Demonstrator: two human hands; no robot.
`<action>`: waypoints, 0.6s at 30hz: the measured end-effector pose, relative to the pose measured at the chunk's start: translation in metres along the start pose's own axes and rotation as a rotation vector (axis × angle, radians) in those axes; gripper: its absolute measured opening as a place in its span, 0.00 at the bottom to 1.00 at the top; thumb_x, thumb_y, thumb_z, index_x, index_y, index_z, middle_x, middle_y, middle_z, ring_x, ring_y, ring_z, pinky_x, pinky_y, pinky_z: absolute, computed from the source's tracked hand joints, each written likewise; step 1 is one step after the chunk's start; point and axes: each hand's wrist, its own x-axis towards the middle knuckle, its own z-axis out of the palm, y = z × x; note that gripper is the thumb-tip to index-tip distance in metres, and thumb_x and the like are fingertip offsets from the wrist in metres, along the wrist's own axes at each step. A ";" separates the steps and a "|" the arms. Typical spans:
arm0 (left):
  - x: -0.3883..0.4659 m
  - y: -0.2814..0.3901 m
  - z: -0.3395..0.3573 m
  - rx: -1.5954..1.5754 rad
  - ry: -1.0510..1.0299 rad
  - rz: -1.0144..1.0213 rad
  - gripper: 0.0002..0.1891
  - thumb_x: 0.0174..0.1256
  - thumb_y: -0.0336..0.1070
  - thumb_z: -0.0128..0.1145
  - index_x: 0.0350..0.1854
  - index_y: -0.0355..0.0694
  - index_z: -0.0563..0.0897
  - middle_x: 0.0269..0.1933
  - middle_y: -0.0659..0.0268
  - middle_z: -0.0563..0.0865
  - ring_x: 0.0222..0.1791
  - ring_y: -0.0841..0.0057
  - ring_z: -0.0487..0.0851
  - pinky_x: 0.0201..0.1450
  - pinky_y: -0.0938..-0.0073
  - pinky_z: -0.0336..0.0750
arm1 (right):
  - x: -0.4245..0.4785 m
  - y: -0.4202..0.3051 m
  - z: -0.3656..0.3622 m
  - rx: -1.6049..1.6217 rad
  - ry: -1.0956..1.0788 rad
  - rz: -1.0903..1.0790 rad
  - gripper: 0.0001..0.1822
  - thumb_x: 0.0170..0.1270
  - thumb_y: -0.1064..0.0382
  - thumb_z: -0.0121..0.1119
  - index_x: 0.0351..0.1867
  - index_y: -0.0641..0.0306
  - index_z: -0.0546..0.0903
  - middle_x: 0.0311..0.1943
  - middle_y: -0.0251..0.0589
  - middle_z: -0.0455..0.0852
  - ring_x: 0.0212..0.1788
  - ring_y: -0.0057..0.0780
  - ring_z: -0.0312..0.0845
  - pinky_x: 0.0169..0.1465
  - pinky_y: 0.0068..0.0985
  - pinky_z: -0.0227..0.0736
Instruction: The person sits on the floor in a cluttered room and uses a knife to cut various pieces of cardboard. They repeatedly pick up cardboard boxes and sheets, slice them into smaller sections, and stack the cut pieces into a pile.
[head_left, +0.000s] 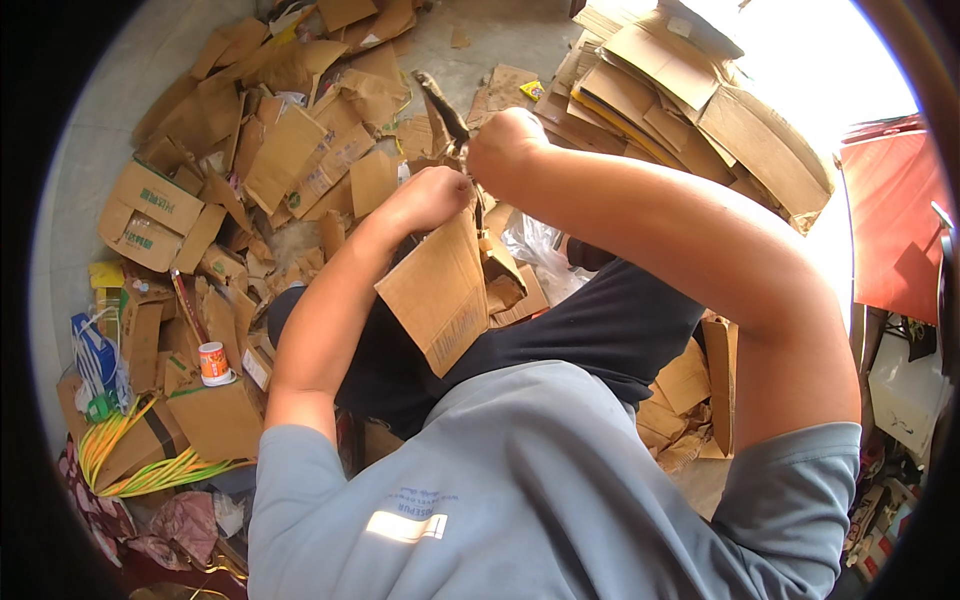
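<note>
My left hand (439, 198) is closed on the upper edge of a folded cardboard piece (442, 292), whose flap hangs over my lap. Just right of it and slightly higher, my right hand (506, 150) is a fist at the torn upper end of the same cardboard. A dark, ragged strip (442, 105) sticks up between the hands; its material is not clear. The fingertips of my right hand are hidden, so what they grip cannot be told. A smaller bent cardboard flap (501, 274) hangs to the right of the large one.
Loose cardboard (285, 161) is heaped at left. Stacked flattened cardboard (667, 60) stands at upper right. Clear plastic film (544, 251) lies by my leg. An orange-and-white tub (214, 364) sits on a carton at left, near yellow-green cords (112, 450). A red panel (896, 225) is at far right.
</note>
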 end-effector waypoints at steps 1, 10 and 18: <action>0.002 0.001 0.003 -0.007 0.033 0.025 0.13 0.64 0.37 0.52 0.38 0.33 0.85 0.40 0.42 0.86 0.45 0.46 0.84 0.48 0.53 0.77 | 0.001 0.000 -0.005 -0.014 -0.002 -0.006 0.10 0.62 0.58 0.64 0.41 0.54 0.91 0.40 0.32 0.92 0.44 0.32 0.89 0.35 0.36 0.81; 0.001 -0.013 0.017 -0.056 0.055 0.055 0.13 0.65 0.37 0.52 0.38 0.33 0.85 0.41 0.44 0.87 0.45 0.49 0.86 0.46 0.53 0.78 | 0.014 0.016 0.010 -0.073 0.057 -0.059 0.08 0.62 0.59 0.64 0.38 0.51 0.92 0.39 0.32 0.92 0.43 0.32 0.89 0.40 0.33 0.82; -0.002 -0.049 -0.010 -0.170 -0.044 -0.025 0.10 0.55 0.31 0.51 0.34 0.30 0.79 0.28 0.50 0.81 0.29 0.67 0.78 0.36 0.63 0.72 | -0.037 0.019 0.002 -0.155 -0.087 -0.085 0.09 0.60 0.59 0.66 0.39 0.53 0.92 0.39 0.32 0.92 0.42 0.31 0.89 0.33 0.35 0.82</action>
